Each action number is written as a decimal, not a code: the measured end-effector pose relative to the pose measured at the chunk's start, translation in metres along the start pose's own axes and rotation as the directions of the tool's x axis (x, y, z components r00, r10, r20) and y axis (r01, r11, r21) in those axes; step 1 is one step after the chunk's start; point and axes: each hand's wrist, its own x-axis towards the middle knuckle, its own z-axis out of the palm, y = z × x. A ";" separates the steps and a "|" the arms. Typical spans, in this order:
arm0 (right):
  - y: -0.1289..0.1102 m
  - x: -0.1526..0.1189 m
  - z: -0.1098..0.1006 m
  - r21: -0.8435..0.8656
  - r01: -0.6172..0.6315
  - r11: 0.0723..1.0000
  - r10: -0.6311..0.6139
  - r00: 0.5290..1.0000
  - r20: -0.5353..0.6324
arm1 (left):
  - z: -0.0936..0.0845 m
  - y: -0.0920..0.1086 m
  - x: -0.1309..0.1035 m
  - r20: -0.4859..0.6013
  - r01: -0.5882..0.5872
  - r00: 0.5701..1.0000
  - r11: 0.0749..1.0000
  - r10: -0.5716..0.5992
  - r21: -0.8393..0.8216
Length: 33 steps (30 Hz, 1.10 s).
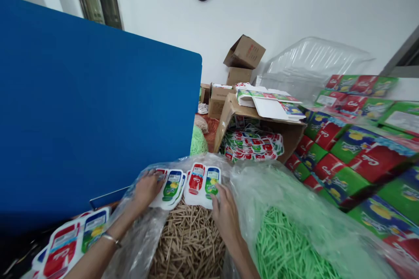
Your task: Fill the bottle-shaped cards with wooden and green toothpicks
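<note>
Two small stacks of white printed cards lie side by side on brown straw-like strips point(190, 239) in a clear plastic bag. Each card bears a red cola print and a green-and-blue print with lemons. My left hand point(148, 192), wearing a thin bracelet, grips the outer edge of the left card stack point(172, 187), its fingers partly over the red print. My right hand point(226, 216) holds the lower right edge of the right card stack point(197, 181), thumb and fingers at the green print. More of these cards point(67, 244) lie beside my left forearm.
A large blue panel point(98, 96) stands at the left. Green strips point(288, 244) fill a plastic bag at the right. Ahead, an open carton point(225, 117) on its side holds many printed pieces. Stacked red-and-green boxes point(353, 157) rise at the far right.
</note>
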 end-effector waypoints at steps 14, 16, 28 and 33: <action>-0.017 -0.109 -0.002 0.090 0.212 0.973 -0.222 0.967 0.126 | -0.014 -0.029 0.014 -0.054 0.194 0.980 0.981 -0.193 -0.002; -0.012 -0.117 -0.007 0.098 0.183 0.978 -0.198 0.965 0.170 | -0.019 -0.029 0.007 -0.114 0.186 0.976 0.983 -0.185 -0.008; -0.010 -0.119 -0.054 0.416 -0.428 0.803 0.267 0.881 0.392 | -0.036 -0.006 -0.123 -0.122 0.103 0.963 0.748 -0.239 -0.656; -0.031 -0.134 -0.033 0.501 -0.571 0.650 0.280 0.793 0.541 | 0.021 0.010 -0.183 0.425 0.451 0.891 0.406 -0.158 -0.795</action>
